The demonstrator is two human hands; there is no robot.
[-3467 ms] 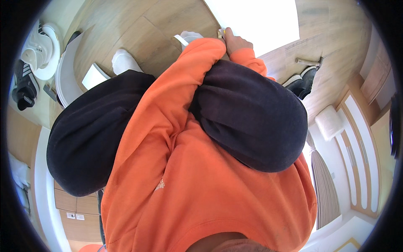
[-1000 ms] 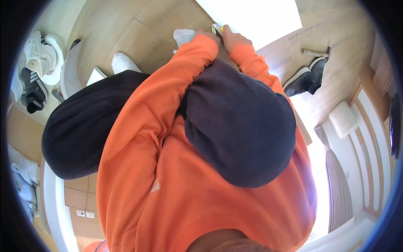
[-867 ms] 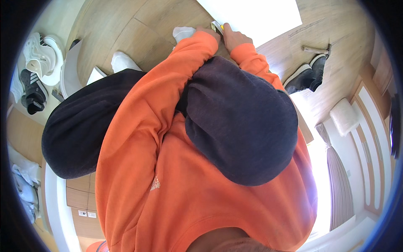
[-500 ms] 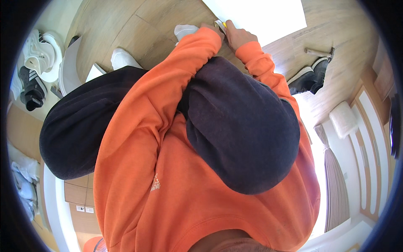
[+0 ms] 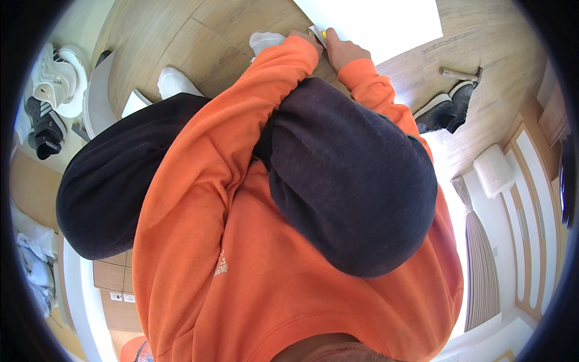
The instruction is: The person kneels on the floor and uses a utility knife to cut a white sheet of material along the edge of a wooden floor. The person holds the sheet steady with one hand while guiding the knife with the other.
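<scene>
At the top of the view, my right hand point(image 5: 346, 53) is closed on a small thing with a yellow part point(image 5: 324, 34), its kind too small to make out. Just left of it is my left hand point(image 5: 306, 40). Its fingers are mostly hidden, so I cannot tell whether it grips anything. A narrow pale strip point(image 5: 316, 34) shows between the two hands, at the edge of a large white sheet or board point(image 5: 383, 24) on the wood floor. Orange sleeves cover both forearms, and the left one passes in front of my raised dark-clad knee point(image 5: 356, 181).
Dark shoes point(image 5: 447, 110) and a hammer-like tool point(image 5: 461, 74) lie on the floor at right. White socked feet point(image 5: 175, 82) are at upper left. More shoes point(image 5: 47, 130) stand far left, near a curved pale panel point(image 5: 99, 102). A striped curtain point(image 5: 484, 265) hangs lower right.
Both hands stay almost in place at the sheet's edge. The raised knee has shifted slightly to the right, and the yellow part has turned or moved a little.
</scene>
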